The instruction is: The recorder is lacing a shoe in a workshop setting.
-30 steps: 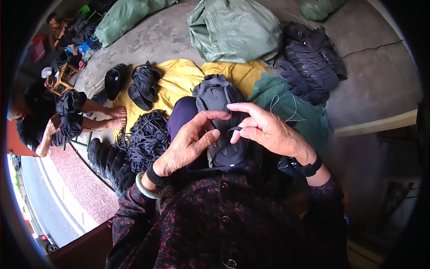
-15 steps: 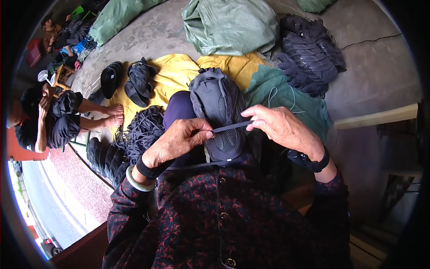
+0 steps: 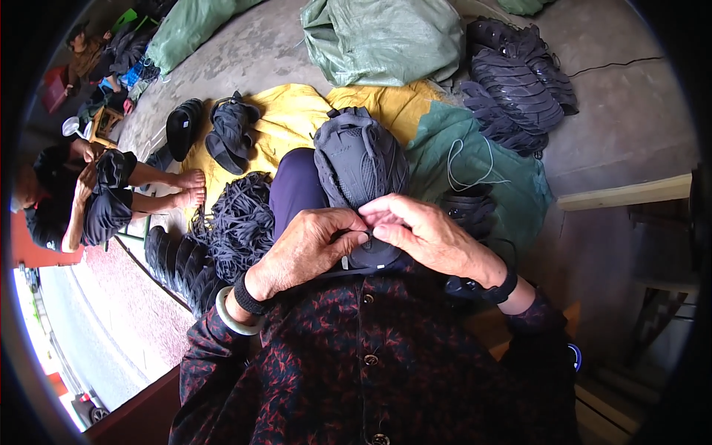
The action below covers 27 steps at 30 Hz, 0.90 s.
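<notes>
A dark grey shoe [image 3: 361, 159] with mesh panels lies on my lap, its toe toward me. My left hand [image 3: 315, 241] is over the toe end, thumb and index finger pinched on a dark flat shoelace. My right hand [image 3: 434, 236] meets it from the other side, its thumb and fingers closed at the same spot. Most of the lace is hidden behind the fingers of both hands. Beside my left knee a tangled heap of dark laces [image 3: 241, 222] lies on the ground.
More dark shoes [image 3: 226, 133] sit on a yellow sheet [image 3: 285, 111]. Stacked uppers [image 3: 515, 81] lie at far right, near a pale green sack [image 3: 382, 41]. A green sheet [image 3: 512, 178] carries white string. At left a seated person [image 3: 81, 193] works with both hands.
My hands have come together over the shoe's toe; the lace that was stretched between them is now mostly hidden. My right hand moved left and nearer to me.
</notes>
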Each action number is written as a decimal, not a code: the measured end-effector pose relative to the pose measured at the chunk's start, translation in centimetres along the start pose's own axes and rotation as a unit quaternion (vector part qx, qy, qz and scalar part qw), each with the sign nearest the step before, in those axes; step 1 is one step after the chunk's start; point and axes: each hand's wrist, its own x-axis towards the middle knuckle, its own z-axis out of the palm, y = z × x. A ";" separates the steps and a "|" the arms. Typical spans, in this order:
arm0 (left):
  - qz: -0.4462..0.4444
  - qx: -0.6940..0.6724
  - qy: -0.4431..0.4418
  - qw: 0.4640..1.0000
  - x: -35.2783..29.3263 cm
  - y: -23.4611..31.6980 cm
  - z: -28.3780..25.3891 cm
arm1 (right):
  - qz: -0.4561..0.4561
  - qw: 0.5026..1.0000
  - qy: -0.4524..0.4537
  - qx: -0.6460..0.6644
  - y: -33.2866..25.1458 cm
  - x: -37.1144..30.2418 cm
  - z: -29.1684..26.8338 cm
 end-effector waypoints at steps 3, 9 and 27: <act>-0.005 0.026 -0.009 1.000 0.0 0.2 -0.2 | 0.012 0.998 0.002 -0.054 0.3 0.3 0.0; -0.027 0.028 0.013 0.999 -0.5 -1.0 -0.9 | 0.043 0.993 0.034 -0.102 1.5 -0.2 -1.1; -0.018 0.045 0.020 0.999 -0.1 -1.6 -0.3 | 0.020 0.992 0.025 -0.124 1.5 0.1 -0.3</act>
